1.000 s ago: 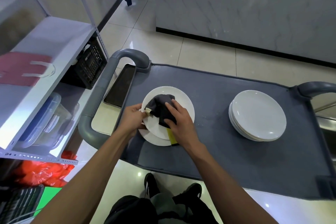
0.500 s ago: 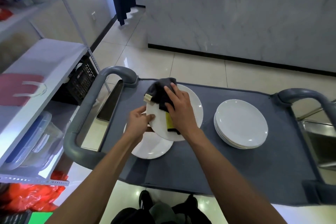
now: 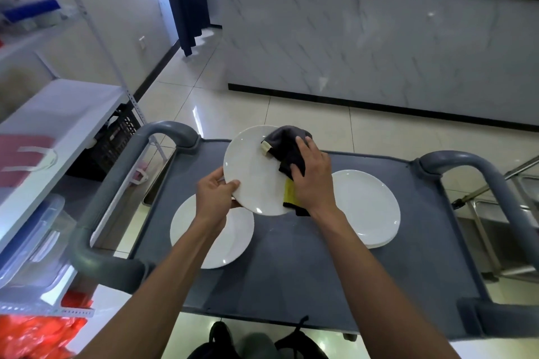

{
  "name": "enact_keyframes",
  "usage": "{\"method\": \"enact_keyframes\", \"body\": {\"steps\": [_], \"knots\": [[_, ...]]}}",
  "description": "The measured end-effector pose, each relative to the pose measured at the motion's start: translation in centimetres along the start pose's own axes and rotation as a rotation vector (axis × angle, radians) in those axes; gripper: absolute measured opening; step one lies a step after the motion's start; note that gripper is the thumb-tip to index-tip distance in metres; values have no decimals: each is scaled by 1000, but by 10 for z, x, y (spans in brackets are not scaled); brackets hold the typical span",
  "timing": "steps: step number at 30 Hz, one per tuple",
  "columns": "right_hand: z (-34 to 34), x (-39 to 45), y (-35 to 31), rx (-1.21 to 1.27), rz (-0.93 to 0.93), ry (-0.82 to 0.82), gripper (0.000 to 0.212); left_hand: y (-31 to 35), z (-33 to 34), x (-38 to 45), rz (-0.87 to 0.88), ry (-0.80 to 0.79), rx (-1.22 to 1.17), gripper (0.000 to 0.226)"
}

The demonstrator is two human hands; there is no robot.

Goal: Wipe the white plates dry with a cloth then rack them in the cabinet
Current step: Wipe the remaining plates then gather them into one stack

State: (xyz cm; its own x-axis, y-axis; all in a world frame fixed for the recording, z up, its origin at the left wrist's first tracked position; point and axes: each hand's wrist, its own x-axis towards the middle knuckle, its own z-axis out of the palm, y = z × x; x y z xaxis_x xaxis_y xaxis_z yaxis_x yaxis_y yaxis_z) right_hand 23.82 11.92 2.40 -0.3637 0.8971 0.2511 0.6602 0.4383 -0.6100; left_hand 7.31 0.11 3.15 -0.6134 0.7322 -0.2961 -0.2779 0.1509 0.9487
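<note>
A white plate (image 3: 251, 172) is held tilted above the grey cart top (image 3: 291, 271). My left hand (image 3: 217, 194) grips its lower left rim, thumb on the face. My right hand (image 3: 313, 181) presses a dark grey and yellow cloth (image 3: 287, 151) flat against the plate's right side. Another white plate (image 3: 215, 239) lies on the cart below my left hand. A stack of white plates (image 3: 367, 208) sits on the cart to the right.
Grey cart handles rise at the left (image 3: 116, 192) and right (image 3: 478, 172). White shelving (image 3: 52, 114) with clear plastic boxes (image 3: 26, 239) stands at the left. A marble counter front (image 3: 379, 46) is across the tiled floor. A steel frame (image 3: 495, 213) is at the right.
The plate has been lifted off the one beneath it and tilted up. My right hand and cloth slid from the plate's middle to its upper right. The camera tilted up.
</note>
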Motion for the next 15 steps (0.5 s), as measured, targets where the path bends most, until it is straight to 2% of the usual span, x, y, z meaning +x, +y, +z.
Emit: {"method": "enact_keyframes", "body": {"steps": [6,15], "knots": [[-2,-25,6,16,26,-46,63,7,24,-4,19,57,-16,40],[14,-60,-25,130,-60,-81,62,4,40,-13,54,49,-15,36]]}}
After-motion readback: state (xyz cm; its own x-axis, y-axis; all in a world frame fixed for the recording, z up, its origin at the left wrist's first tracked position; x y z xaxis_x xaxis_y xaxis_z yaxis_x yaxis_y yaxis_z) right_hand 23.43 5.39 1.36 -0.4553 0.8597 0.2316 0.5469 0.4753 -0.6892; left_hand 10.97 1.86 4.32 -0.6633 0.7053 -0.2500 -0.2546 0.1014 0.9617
